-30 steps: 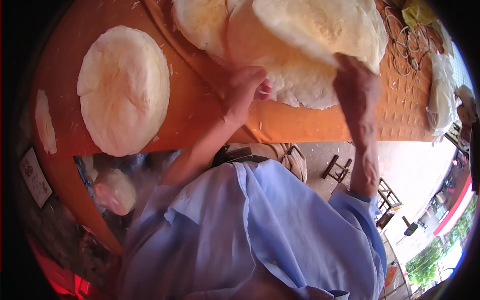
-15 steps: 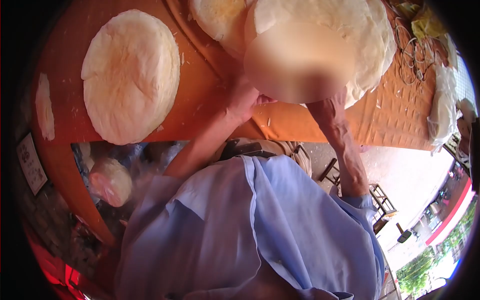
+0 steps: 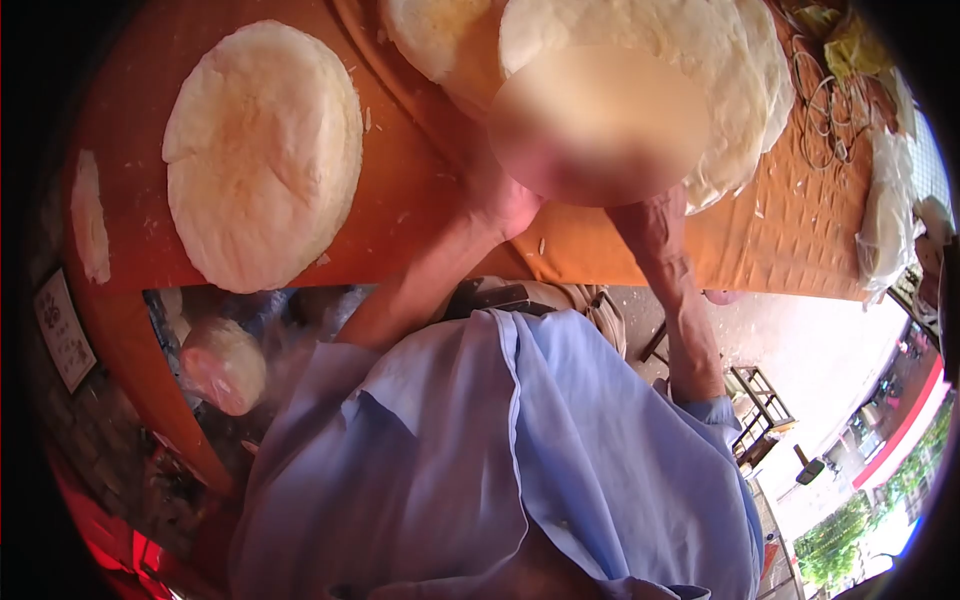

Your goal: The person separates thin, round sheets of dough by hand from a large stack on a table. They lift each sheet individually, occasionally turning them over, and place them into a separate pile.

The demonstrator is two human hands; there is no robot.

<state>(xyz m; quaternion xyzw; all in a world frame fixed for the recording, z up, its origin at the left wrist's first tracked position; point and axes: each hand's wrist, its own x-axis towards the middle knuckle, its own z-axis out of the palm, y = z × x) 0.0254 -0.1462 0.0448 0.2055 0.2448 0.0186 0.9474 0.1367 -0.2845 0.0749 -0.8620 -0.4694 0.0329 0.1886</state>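
My left hand (image 3: 512, 203) is at the near edge of a large pale, layered stack that looks like round flatbreads (image 3: 745, 90). A blurred oval patch covers the fingers, so what they hold is hidden. From the right, my right hand (image 3: 648, 212) reaches to the same stack; only its wrist and the back near it show below the patch. Against the left side of that stack lies a smaller round flatbread (image 3: 440, 35), browned in its middle. Further left, apart from both hands, sits a thick round stack of flatbreads (image 3: 262, 150).
An orange cloth (image 3: 400, 225) with pale crumbs covers the table. A torn pale strip (image 3: 90, 215) lies at far left. Coiled cable (image 3: 825, 110) and a clear plastic bag (image 3: 885, 215) are at the right. Below the left table edge is a bagged pale round bundle (image 3: 225, 365).
My left hand has shifted slightly to the right and its fingers have gone further under the blurred patch. My right forearm has moved a little left. The stacks look unchanged.
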